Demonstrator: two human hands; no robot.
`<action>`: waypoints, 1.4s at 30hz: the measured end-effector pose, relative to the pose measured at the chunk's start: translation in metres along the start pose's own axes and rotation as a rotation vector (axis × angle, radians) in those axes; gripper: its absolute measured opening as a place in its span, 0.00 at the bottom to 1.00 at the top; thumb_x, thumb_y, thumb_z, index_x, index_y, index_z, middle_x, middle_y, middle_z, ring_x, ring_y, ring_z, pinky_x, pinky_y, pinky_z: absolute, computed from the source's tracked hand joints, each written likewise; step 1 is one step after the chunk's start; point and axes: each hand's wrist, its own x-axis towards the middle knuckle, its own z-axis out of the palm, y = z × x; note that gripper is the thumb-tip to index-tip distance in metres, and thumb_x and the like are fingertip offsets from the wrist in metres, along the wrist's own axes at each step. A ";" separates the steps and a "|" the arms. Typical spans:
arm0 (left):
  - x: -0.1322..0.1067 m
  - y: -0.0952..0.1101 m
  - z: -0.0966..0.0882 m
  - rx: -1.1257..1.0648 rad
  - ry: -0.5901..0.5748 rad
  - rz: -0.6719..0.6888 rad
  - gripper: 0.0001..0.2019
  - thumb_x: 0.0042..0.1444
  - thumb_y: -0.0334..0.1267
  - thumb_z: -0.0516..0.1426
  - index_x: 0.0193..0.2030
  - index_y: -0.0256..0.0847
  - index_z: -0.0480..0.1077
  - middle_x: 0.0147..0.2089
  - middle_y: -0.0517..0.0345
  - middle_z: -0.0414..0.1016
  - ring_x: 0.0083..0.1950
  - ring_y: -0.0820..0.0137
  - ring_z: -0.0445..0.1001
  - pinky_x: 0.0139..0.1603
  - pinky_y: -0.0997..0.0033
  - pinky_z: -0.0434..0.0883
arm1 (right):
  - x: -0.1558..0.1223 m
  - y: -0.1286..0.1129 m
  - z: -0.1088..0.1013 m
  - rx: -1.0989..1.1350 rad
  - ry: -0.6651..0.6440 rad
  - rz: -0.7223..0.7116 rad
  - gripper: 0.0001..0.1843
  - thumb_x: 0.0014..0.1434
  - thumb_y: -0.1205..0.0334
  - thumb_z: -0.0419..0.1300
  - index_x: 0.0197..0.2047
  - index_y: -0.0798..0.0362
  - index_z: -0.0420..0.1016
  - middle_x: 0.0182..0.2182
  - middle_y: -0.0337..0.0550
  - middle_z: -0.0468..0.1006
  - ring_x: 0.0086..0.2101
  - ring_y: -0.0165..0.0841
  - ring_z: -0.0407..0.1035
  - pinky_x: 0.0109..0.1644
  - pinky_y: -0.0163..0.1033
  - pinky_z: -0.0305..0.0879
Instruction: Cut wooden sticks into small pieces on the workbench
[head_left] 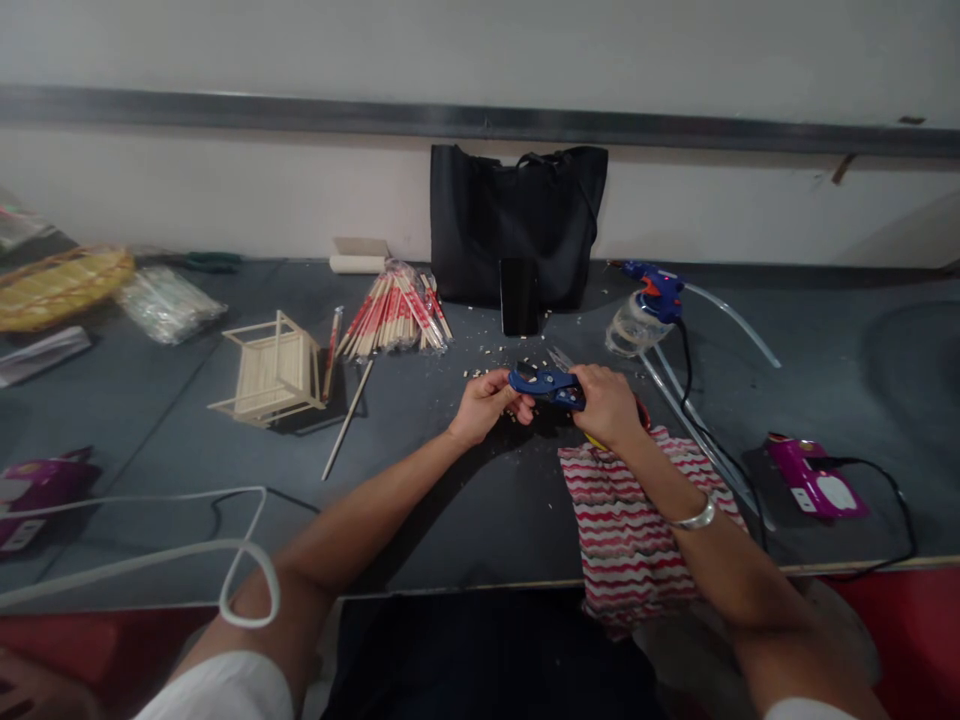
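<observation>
One yellow woven tray (pixel 64 288) lies at the far left of a dark grey table (pixel 450 540), beside a clear plastic packet (pixel 171 303). Nearer the front edge are a purple box (pixel 37 490), partly out of view, and a looping white cord (pixel 187 548). Next comes a small frame of pale sticks (pixel 277 370) with a slatted panel. Close to its right are a narrow red-and-pale wrapped stick (pixel 332 355) and a bare stick (pixel 347 420), then a fanned bundle of chopsticks (pixel 394 315) in red-marked sleeves.

At the centre, the left hand (pixel 484 408) has its fingers curled at the head of a blue hand tool (pixel 547 382); whether it pinches something there cannot be told. The right hand (pixel 609 405) is wrapped around the tool's handles. Pale crumbs (pixel 480 374) are scattered around it. Behind, a dark phone (pixel 519 297) leans against a black bag (pixel 480 230).

A red-and-white wavy-striped cloth (pixel 630 530) lies under the right forearm. Farther right, a blue glue gun (pixel 658 292) rests on a clear jar (pixel 634 328), near clear rods (pixel 686 420) and a second purple box (pixel 817 478).
</observation>
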 end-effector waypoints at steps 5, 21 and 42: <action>0.000 0.000 -0.001 0.011 -0.016 -0.011 0.27 0.43 0.62 0.69 0.28 0.37 0.71 0.24 0.56 0.79 0.21 0.71 0.77 0.25 0.71 0.78 | 0.001 0.000 -0.001 -0.010 -0.030 0.000 0.16 0.48 0.66 0.59 0.42 0.53 0.74 0.36 0.49 0.79 0.40 0.42 0.70 0.41 0.40 0.56; -0.001 0.007 -0.004 -0.249 -0.093 0.023 0.31 0.36 0.37 0.73 0.51 0.45 0.75 0.54 0.55 0.78 0.52 0.64 0.78 0.51 0.68 0.75 | -0.003 -0.004 -0.002 0.050 -0.053 0.032 0.11 0.50 0.61 0.59 0.39 0.47 0.76 0.36 0.42 0.83 0.37 0.39 0.75 0.38 0.39 0.64; -0.006 0.022 0.038 -0.489 0.526 -0.398 0.07 0.58 0.28 0.58 0.29 0.37 0.74 0.32 0.53 0.82 0.35 0.71 0.80 0.37 0.75 0.76 | -0.001 -0.026 -0.018 -0.215 -0.245 0.021 0.18 0.57 0.65 0.58 0.50 0.56 0.76 0.44 0.57 0.83 0.45 0.43 0.78 0.47 0.41 0.69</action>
